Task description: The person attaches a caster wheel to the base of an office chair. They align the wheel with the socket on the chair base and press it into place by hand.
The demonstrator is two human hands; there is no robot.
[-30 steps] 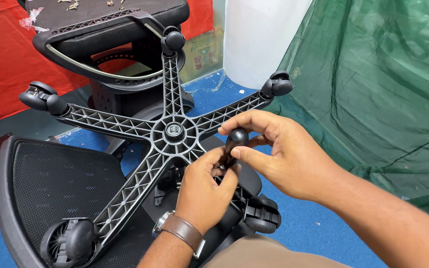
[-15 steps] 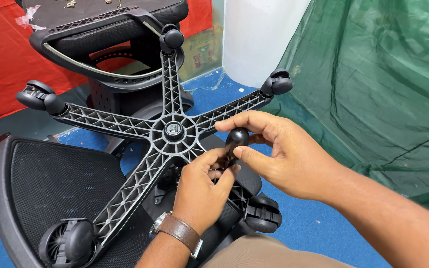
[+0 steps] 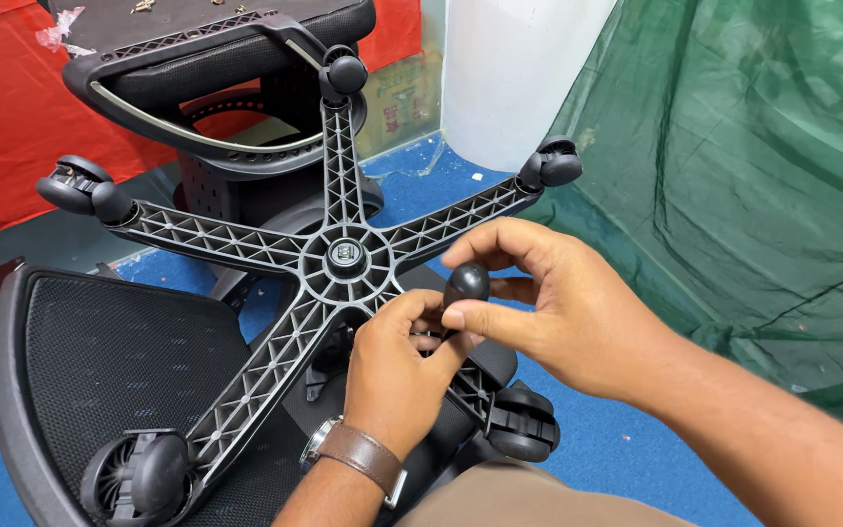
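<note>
Compared with the frame one second earlier, both hands and the black caster (image 3: 465, 284) had shifted slightly to the right and downward, and the right thumb had slid further across the front of the caster.

Nearest the camera, a tan trouser knee (image 3: 529, 498) sat at the bottom edge. A brown leather watch strap (image 3: 358, 457) circled the left wrist. The left hand (image 3: 397, 371) was curled shut, its fingertips (image 3: 431, 337) pressed together around the lower part of the caster, which was hidden beneath them. The right hand (image 3: 558, 307) pinched the rounded black top of the caster between thumb and forefinger, the remaining fingers arched over it. The caster was held in the air just above the near right arm of the five-armed black chair base (image 3: 343, 256), just right of the hub.

The base lay upside down, ribs showing. A wheel (image 3: 522, 426) was fitted at the near right arm tip and another wheel (image 3: 139, 478) at the near left tip. Beneath the base lay a black mesh seat (image 3: 100, 361) on the blue floor (image 3: 597, 449).

Farther off, wheels sat at the left (image 3: 85, 187), far (image 3: 345, 74) and right (image 3: 553, 164) arm tips. Behind them stood a second black chair part (image 3: 197, 68), a red cloth (image 3: 2, 127), a white panel (image 3: 519, 68) and a green sheet (image 3: 753, 176).
</note>
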